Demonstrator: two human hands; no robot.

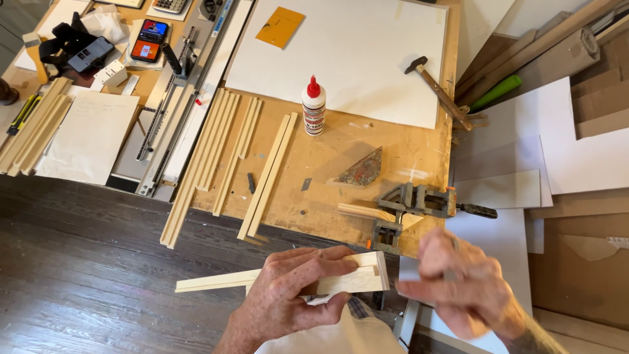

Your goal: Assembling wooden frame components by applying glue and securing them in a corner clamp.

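Left hand gripping moulding strip at lower centre; right hand blurred, grip unreadable. Best kept steady, mitred end clear of corner clamp.

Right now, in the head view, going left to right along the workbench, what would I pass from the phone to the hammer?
Phone → metal rail tool → loose wooden strips → glue bottle → paint-stained triangular block → corner clamp → hammer.

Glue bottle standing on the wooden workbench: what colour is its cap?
Red, on the white plastic glue bottle; clearest in the head view.
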